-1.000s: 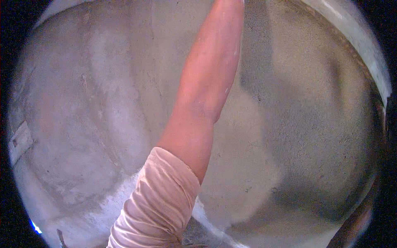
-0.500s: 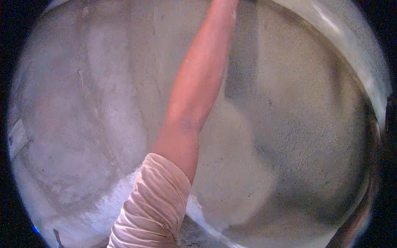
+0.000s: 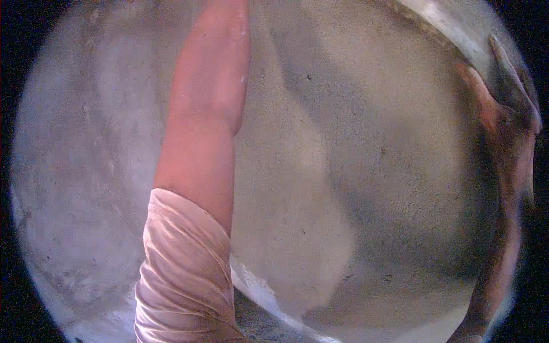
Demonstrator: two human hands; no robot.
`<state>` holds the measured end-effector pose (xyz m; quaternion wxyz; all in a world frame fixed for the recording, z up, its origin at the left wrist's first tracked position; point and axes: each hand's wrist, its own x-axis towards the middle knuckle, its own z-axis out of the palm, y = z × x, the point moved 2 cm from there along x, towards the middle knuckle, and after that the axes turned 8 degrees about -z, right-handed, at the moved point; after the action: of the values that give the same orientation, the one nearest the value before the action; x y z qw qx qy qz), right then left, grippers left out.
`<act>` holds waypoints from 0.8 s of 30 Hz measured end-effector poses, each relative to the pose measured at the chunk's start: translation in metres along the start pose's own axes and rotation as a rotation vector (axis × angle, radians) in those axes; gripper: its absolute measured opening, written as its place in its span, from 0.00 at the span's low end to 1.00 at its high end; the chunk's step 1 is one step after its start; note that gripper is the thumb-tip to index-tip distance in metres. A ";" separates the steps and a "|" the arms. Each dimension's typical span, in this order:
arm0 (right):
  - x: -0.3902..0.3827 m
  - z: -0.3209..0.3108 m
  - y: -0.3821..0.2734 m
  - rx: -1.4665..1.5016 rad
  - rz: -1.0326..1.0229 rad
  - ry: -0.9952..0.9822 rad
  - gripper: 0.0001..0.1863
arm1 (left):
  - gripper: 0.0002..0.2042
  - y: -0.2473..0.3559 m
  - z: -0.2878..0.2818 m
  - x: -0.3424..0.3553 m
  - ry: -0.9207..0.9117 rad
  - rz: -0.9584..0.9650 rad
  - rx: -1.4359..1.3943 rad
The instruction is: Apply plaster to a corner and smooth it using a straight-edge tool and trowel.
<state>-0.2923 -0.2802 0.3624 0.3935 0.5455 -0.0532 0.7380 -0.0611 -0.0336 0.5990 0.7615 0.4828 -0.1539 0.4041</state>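
Note:
My left arm (image 3: 200,131), in a light pinkish sleeve (image 3: 183,268) pushed above the elbow, reaches straight up in front of a grey plastered wall (image 3: 286,188). Its hand is beyond the top edge, so whatever it holds or touches is hidden. Pale specks dot the forearm. At the far right my right arm is raised too. My right hand (image 3: 508,111) is near the pale curved band at the upper right, its thumb and fingers spread apart. Nothing shows in it, though the picture's dark rim hides part of it.
The wall has rough, darker patches and smoother, lighter ones, with a broad shadow across its right half. A pale band (image 3: 440,23) borders it at the upper right. A whitish strip (image 3: 269,297) runs along its foot.
My left arm has shifted left and now stands more upright. My right hand has come into sight at the right edge. The view of the wall has shifted.

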 end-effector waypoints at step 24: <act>-0.112 -0.080 -0.041 0.180 -0.137 -0.282 0.32 | 0.43 -0.130 -0.098 -0.068 -0.035 -0.098 0.043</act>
<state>-0.3165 -0.2703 0.2209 0.3812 0.6791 -0.0042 0.6273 -0.0199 -0.0078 0.4292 0.7670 0.5131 -0.1346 0.3611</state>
